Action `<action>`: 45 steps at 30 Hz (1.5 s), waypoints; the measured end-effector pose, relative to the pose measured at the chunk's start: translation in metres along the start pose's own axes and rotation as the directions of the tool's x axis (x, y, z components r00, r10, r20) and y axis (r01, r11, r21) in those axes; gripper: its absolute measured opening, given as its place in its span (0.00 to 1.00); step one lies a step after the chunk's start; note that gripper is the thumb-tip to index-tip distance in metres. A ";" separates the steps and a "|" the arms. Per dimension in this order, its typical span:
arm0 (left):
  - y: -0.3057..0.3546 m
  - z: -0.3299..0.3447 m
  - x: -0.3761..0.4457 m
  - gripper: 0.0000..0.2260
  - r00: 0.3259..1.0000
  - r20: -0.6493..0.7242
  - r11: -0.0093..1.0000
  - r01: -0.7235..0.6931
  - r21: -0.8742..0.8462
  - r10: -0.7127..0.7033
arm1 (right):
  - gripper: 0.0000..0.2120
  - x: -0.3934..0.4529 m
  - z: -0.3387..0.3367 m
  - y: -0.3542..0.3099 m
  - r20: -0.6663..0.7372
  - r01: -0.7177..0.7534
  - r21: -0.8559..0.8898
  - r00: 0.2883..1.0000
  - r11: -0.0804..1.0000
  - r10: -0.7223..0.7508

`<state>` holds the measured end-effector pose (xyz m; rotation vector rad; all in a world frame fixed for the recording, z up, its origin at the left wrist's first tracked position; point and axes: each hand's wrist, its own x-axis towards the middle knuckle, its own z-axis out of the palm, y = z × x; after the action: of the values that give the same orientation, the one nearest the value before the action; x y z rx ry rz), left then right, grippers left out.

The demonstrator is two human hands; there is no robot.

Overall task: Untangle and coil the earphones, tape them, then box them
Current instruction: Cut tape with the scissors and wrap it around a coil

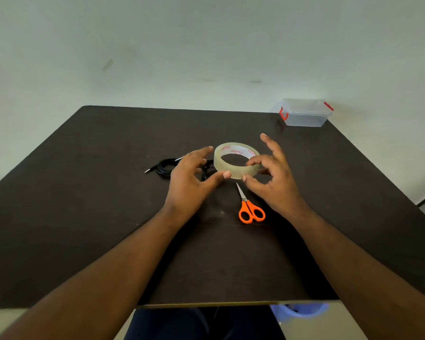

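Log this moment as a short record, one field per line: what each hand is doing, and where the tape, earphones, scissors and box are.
left hand: thumb tip touching the tape roll, fingers spread
right hand: pinching the roll's rim
tape roll: clear, held over table centre
earphones: black, coiled, on table left of the roll
scissors: orange handles, closed, near side of roll
box: clear, red latches, far right corner
table: dark

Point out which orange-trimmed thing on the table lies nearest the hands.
The scissors, lying just below the tape roll; the plastic box sits at the far right corner.
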<state>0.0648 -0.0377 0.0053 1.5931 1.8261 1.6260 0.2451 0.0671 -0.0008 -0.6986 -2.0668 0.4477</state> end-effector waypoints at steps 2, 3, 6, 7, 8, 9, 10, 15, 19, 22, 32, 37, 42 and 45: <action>-0.005 0.000 0.004 0.28 1.000 0.000 1.000 -0.022 -0.016 0.022 | 0.12 0.004 0.009 -0.002 0.008 0.006 0.001 1.000 1.000 -0.006; -0.008 0.001 0.006 0.28 0.999 -0.010 0.999 -0.038 -0.027 0.038 | 0.12 0.007 0.012 -0.003 0.002 0.009 0.006 1.000 1.000 -0.009; -0.012 0.002 0.010 0.29 0.999 -0.002 0.995 -0.035 -0.095 0.035 | 0.14 0.014 0.018 -0.003 -0.032 -0.027 0.044 0.999 0.999 0.028; -0.013 0.002 0.011 0.30 0.999 0.017 0.993 -0.029 -0.111 0.031 | 0.14 0.016 0.019 -0.003 -0.036 -0.048 0.051 0.998 0.998 0.049; -0.013 0.002 0.012 0.30 0.999 0.031 0.993 -0.031 -0.111 0.035 | 0.14 0.017 0.019 -0.003 -0.036 -0.063 0.055 0.997 0.997 0.065; -0.014 0.003 0.014 0.29 0.998 0.036 0.995 -0.046 -0.094 0.049 | 0.14 0.017 0.020 -0.003 -0.038 -0.069 0.060 0.997 0.996 0.072; -0.015 0.003 0.015 0.28 0.997 0.036 0.995 -0.068 -0.068 0.070 | 0.14 0.016 0.020 -0.003 -0.044 -0.068 0.067 0.997 0.995 0.071; -0.018 0.006 0.019 0.22 1.000 -0.013 0.984 0.021 -0.176 -0.024 | 0.22 0.016 0.020 -0.004 -0.066 -0.049 0.201 0.996 0.978 0.063; -0.018 0.001 0.024 0.19 0.987 -0.016 0.895 0.140 -0.424 -0.162 | 0.30 0.016 0.015 -0.002 -0.019 -0.038 0.290 0.999 0.956 0.046; -0.018 -0.001 0.025 0.17 0.987 -0.013 0.888 0.139 -0.439 -0.161 | 0.30 0.017 0.015 0.000 -0.068 -0.109 0.438 0.986 0.892 0.154; -0.028 -0.007 0.025 0.19 0.984 0.092 0.936 -0.117 -0.333 0.156 | 0.26 0.017 0.016 -0.010 -0.128 -0.071 0.668 0.970 0.741 0.208; -0.024 -0.004 0.022 0.14 0.990 0.074 0.946 -0.093 -0.312 0.121 | 0.23 0.019 0.022 -0.015 -0.126 -0.031 0.660 0.981 0.751 0.150; -0.026 -0.003 0.023 0.11 0.990 0.027 0.951 -0.123 -0.283 0.136 | 0.22 0.021 0.025 -0.020 -0.122 -0.043 0.656 0.979 0.753 0.162; -0.025 -0.003 0.023 0.12 0.989 0.005 0.953 -0.142 -0.267 0.149 | 0.25 0.019 0.027 -0.023 -0.123 -0.049 0.658 0.977 0.751 0.171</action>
<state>0.0397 -0.0156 -0.0036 1.6488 1.4335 1.8154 0.2067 0.0593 0.0093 -0.4078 -1.5420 1.0762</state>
